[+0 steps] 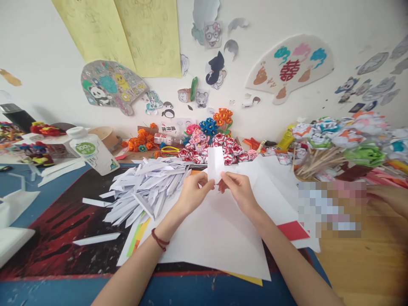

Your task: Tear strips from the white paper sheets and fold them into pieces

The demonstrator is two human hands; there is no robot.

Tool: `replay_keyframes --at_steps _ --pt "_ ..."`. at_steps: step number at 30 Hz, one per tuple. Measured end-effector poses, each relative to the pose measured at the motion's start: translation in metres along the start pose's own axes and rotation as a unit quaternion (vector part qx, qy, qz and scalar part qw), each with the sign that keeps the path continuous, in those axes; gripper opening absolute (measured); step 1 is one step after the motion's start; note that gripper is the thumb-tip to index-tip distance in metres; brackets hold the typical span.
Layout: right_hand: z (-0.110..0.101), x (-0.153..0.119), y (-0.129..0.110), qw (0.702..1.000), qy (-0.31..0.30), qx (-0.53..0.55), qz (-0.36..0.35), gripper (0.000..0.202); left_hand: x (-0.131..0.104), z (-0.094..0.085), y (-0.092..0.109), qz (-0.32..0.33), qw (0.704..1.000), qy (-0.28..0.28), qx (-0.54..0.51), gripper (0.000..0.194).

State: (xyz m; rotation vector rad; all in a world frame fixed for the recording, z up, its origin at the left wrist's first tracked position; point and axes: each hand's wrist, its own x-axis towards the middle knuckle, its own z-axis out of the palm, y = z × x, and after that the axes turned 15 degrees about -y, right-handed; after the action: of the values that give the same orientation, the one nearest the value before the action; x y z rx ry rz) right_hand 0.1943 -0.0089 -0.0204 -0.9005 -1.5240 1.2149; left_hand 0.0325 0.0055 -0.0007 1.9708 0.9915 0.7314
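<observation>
Between both hands a small white piece of paper [216,163] stands upright, with a crease running down it. My left hand [196,191] pinches its lower left corner, thumb and fingers closed. At the lower right edge, the fingertips of my right hand [238,190] grip it too. Beneath the hands lie large white sheets [219,238], with green and yellow paper edges showing under them. Left of my left hand a loose heap of folded white paper strips [146,187] spreads over the dark mat [63,238].
Red-and-white paper flowers [223,148] line the wall behind the sheets. A white bottle [92,151] stands back left. At right are paper flowers on sticks [338,136], a red paper piece [293,230] and another person's hand [389,197] at the edge.
</observation>
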Motion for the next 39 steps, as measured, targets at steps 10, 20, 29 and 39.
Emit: replay_keyframes --at_steps 10,20,29,39 --pt "0.001 0.0 -0.002 0.999 -0.033 -0.01 -0.006 0.036 -0.001 0.0 0.003 -0.011 1.0 0.008 0.011 0.023" --pt "-0.008 0.004 0.006 0.998 0.02 -0.033 0.039 0.041 -0.008 -0.011 0.003 0.123 0.895 0.066 0.423 0.037" --pt "-0.008 0.002 0.003 0.999 -0.013 0.009 0.04 0.042 -0.012 -0.017 0.0 0.252 0.808 0.03 0.531 0.023" --pt "-0.003 0.0 -0.004 0.998 -0.046 -0.038 0.003 0.039 -0.002 -0.008 -0.004 0.117 0.963 0.131 0.205 0.049"
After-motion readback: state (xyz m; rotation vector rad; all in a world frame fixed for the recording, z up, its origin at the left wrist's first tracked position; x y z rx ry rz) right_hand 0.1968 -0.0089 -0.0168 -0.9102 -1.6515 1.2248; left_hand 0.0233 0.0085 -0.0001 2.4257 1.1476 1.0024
